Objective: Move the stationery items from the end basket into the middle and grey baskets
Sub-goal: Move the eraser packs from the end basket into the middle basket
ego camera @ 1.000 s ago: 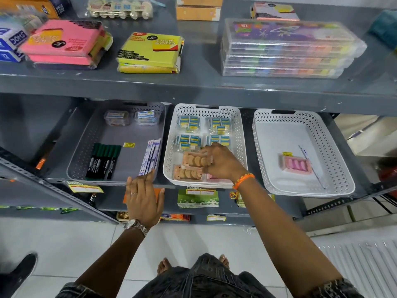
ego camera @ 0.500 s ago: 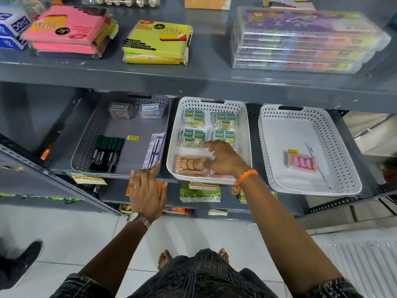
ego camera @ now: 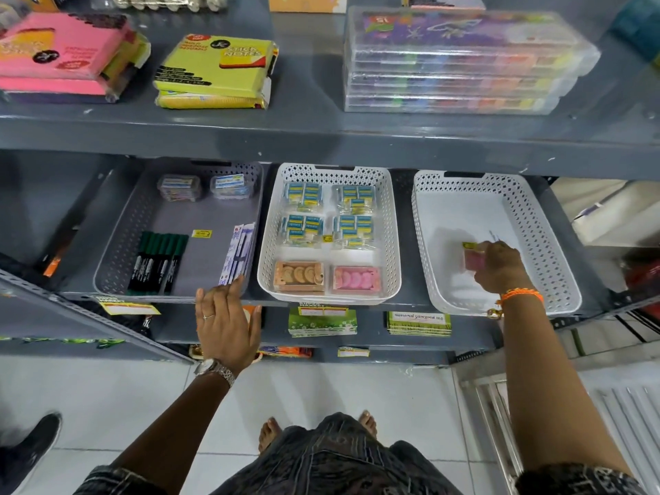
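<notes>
Reaching into the end basket, the right hand now pinches the pink eraser pack, having left the middle basket; the left hand rests spread at the grey basket.

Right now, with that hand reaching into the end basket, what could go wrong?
The right hand is closing on the pink pack near the far side of the end basket; a loose pinch could drop it. A thin pen lies right beside it and might get knocked or left behind. The middle basket already looks nearly full, so fitting another pack in may disturb the front row. The left hand only rests at the grey basket.
</notes>
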Demonstrator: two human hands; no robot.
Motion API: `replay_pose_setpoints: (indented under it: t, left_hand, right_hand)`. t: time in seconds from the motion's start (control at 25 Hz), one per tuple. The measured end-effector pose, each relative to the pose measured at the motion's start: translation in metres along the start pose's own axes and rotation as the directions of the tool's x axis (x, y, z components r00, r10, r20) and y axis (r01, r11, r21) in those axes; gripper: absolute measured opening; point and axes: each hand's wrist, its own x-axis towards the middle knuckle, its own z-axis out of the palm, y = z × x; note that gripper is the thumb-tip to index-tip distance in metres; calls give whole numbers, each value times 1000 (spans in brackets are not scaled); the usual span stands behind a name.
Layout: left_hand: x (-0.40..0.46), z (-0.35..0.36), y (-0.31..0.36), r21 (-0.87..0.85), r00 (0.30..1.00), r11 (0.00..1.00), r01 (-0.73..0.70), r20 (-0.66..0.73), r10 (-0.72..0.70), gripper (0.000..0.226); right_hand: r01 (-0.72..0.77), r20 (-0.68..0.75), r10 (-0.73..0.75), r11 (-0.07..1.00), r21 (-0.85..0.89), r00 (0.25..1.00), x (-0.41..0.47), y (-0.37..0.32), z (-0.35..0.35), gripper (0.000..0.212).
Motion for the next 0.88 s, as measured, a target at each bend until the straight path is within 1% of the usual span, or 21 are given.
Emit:
replay_pose_setpoints:
  t: [0.04, 0.12, 0.24, 0.28, 0.36, 0.4, 0.48, 0.52, 0.64, 0.72, 0.8, 0.88]
  left_hand:
    - [0, -1, 0, -1, 1000, 1000, -3, -3, 3, 63]
    - [0, -3, 2, 1, 1000, 1000, -8, -6, 8, 63]
    - [-1, -5, 3, -6, 1000, 1000, -13, -1, 13, 62]
    - [0, -5, 3, -4, 1000, 1000, -14, 1, 14, 63]
    - [0, -5, 4, 4, 1000, 1000, -11, 5, 11, 63]
    - [0, -5, 4, 4, 1000, 1000, -11, 7, 11, 62]
    - [0, -4, 4, 9, 1000, 1000, -9, 12, 9, 63]
    - [-1, -4, 3, 13, 1000, 1000, -8, 16, 7, 63]
    - [-1, -3, 1, 9, 1000, 1000, -13, 15, 13, 63]
    - [-1, -2, 0, 2, 1000, 1000, -16, 11, 16, 63]
    - [-1, -2, 0, -4, 1000, 1000, -17, 11, 17, 63]
    - [-1, -1, -1, -4, 1000, 1000, -11, 17, 11, 63]
  right_hand:
    - [-6, -1, 6, 998, -58, 1000, 2, 5, 2, 53]
    - [-24, -35, 21, 995, -100, 999, 6, 11, 5, 53]
    - [-38, -97, 24, 989, -142, 995, 9, 13, 6, 36]
    - [-39, -108, 25, 990, -133, 994, 9, 14, 6, 34]
    - [-45, -109, 40, 998, -38, 993, 6, 11, 5, 40]
    - [-50, -116, 56, 997, 53, 992, 1, 8, 4, 44]
    - [-49, -182, 97, 967, 251, 979, -11, -1, 3, 45]
    - [-30, -235, 106, 952, 305, 966, -18, -7, 2, 44]
    - [77, -404, 72, 938, 339, 912, -35, -22, -3, 48]
    - [151, -488, 27, 935, 322, 872, -42, -29, -11, 52]
    - [196, -525, -13, 935, 295, 851, -48, -35, -19, 55]
    - [238, -551, -31, 921, 309, 834, -55, -44, -27, 59]
